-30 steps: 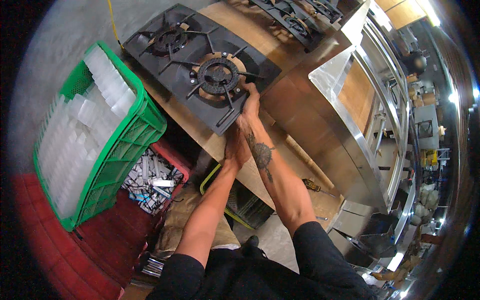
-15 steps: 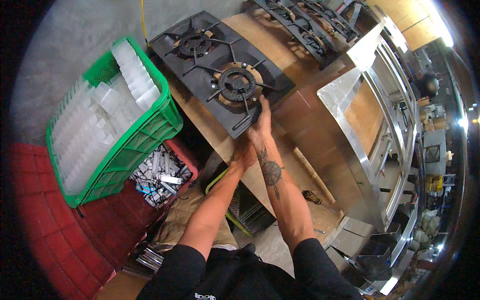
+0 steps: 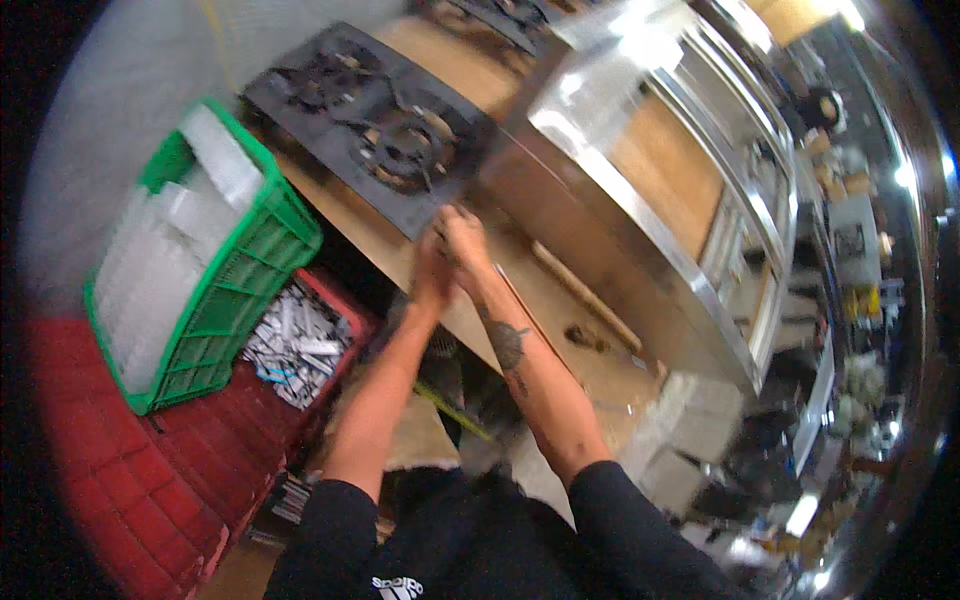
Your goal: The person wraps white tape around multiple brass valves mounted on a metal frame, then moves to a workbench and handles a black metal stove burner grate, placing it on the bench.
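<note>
A black two-burner gas stove top (image 3: 400,195) lies on a wooden bench, its burners and pan supports blurred. At its near corner my two hands meet, close together. My right hand (image 3: 463,240) has its fingers curled in; what they hold, if anything, is hidden. Just left of it and lower, my left hand (image 3: 430,275) is smeared by motion, with its fingers partly hidden by the right. Whether either hand touches the stove's edge I cannot tell.
A green crate (image 3: 215,290) of translucent plastic pieces stands at left, above a red bin of small metallic parts (image 3: 295,340). To the right is a large stainless steel frame (image 3: 610,200). A wooden rod (image 3: 585,295) and a dark-handled tool (image 3: 587,338) lie on the bench (image 3: 625,400).
My right hand has gone from stretched out along the stove's near edge to curled in against my left hand. The whole view has shifted, so the stove appears further left.
</note>
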Demonstrator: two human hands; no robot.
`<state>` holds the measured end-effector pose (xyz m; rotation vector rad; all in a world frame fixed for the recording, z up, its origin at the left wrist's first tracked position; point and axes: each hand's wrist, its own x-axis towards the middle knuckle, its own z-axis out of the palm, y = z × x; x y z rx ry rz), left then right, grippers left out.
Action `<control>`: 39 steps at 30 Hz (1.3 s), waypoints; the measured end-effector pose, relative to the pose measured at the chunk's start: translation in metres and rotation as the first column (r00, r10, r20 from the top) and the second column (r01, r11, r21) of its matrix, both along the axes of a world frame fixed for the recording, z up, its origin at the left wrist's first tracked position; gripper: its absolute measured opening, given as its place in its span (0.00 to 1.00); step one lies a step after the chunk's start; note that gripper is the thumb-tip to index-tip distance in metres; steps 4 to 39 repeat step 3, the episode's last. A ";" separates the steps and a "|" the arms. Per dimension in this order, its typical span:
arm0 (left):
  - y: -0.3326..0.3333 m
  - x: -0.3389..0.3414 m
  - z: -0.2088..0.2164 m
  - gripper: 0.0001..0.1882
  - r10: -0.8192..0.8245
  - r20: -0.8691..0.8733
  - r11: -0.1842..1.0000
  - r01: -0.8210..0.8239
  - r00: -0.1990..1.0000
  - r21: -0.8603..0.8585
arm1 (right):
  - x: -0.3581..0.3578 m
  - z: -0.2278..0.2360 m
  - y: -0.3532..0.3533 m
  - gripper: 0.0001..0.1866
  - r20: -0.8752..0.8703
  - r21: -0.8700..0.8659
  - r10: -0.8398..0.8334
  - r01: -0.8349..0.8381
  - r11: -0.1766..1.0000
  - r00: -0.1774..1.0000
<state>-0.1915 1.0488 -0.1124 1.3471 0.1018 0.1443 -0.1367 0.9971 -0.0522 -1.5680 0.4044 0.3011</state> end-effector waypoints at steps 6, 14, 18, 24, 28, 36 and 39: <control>-0.012 -0.033 0.019 0.21 0.070 0.081 0.709 -0.106 0.994 0.697 | -0.088 0.039 -0.040 0.25 0.331 -0.353 0.219 -0.094 0.931 0.918; -0.012 -0.033 0.019 0.21 0.070 0.081 0.709 -0.106 0.994 0.697 | -0.088 0.039 -0.040 0.25 0.331 -0.353 0.219 -0.094 0.931 0.918; -0.012 -0.033 0.019 0.21 0.070 0.081 0.709 -0.106 0.994 0.697 | -0.088 0.039 -0.040 0.25 0.331 -0.353 0.219 -0.094 0.931 0.918; -0.012 -0.033 0.019 0.21 0.070 0.081 0.709 -0.106 0.994 0.697 | -0.088 0.039 -0.040 0.25 0.331 -0.353 0.219 -0.094 0.931 0.918; -0.012 -0.033 0.019 0.21 0.070 0.081 0.709 -0.106 0.994 0.697 | -0.088 0.039 -0.040 0.25 0.331 -0.353 0.219 -0.094 0.931 0.918; -0.012 -0.033 0.019 0.21 0.070 0.081 0.709 -0.106 0.994 0.697 | -0.088 0.039 -0.040 0.25 0.331 -0.353 0.219 -0.094 0.931 0.918; -0.012 -0.033 0.019 0.21 0.070 0.081 0.709 -0.106 0.994 0.697 | -0.088 0.039 -0.040 0.25 0.331 -0.353 0.219 -0.094 0.931 0.918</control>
